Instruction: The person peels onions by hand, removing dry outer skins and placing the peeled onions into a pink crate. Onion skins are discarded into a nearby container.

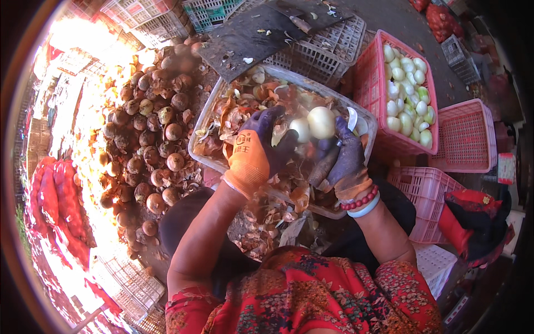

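Observation:
Both hands wear orange gloves with dark palms, over a white plastic tub [200,133] of onion skins [225,112]. My right hand [344,154] is closed round the handle of a knife [323,167], whose curved blade tip shows beyond the fingers. A peeled onion [321,122] rests at the thumb and fingers of this hand. Beside it, touching or nearly so, is a second peeled onion [300,130]. My left hand [267,137] is spread at that onion's left side; whether it touches the onion is hard to tell.
Unpeeled onions [150,154] lie heaped on the ground at the left. A pink crate [369,75] of peeled onions stands at the upper right, near another pink crate [486,137]. A dark board [246,41] bearing a knife [301,25] lies over crates beyond the tub.

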Available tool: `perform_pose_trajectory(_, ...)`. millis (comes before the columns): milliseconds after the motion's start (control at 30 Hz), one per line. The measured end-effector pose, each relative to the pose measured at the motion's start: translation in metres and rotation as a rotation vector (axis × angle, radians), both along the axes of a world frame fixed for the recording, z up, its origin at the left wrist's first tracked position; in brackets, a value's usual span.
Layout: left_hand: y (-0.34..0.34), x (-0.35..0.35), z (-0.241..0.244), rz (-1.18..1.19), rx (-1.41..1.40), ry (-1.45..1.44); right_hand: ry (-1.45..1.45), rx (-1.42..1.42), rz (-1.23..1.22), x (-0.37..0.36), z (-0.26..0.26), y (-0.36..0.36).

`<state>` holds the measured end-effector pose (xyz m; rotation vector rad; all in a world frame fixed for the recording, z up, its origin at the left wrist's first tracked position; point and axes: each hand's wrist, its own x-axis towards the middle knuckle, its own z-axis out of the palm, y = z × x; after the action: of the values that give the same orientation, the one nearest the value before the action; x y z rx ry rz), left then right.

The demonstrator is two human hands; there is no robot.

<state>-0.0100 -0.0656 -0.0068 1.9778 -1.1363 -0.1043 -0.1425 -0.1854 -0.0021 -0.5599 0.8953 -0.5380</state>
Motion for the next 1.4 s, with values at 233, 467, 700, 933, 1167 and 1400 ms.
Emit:
perform_pose_trajectory(233, -0.003, -0.030, 0.000, -0.116, -0.197, 0.464, 0.154, -0.477, 0.076, 0.003, 0.009, 0.040)
perform_pose_trajectory(467, 0.001, -0.024, 0.005, -0.147, -0.218, 0.264, 0.079, -0.316, 0.114, 0.004, -0.004, 0.046)
perform_pose_trajectory(700, 0.001, -0.009, -0.001, -0.047, -0.164, 1.058, 0.002, 0.086, 0.190, -0.005, -0.001, 0.025)
perform_pose_trajectory(933, 0.009, 0.017, -0.017, 0.148, 0.194, -0.395, -0.217, 0.241, 0.044, -0.006, 0.006, -0.003)
perform_pose_trajectory(1167, 0.006, -0.019, 0.011, -0.248, 0.085, -0.317, 0.184, 0.030, 0.169, -0.007, 0.007, 0.016)
perform_pose_trajectory(1400, 0.015, -0.011, -0.018, -0.336, -0.257, 0.585, 0.229, -0.194, 0.467, -0.005, 0.023, 0.015)
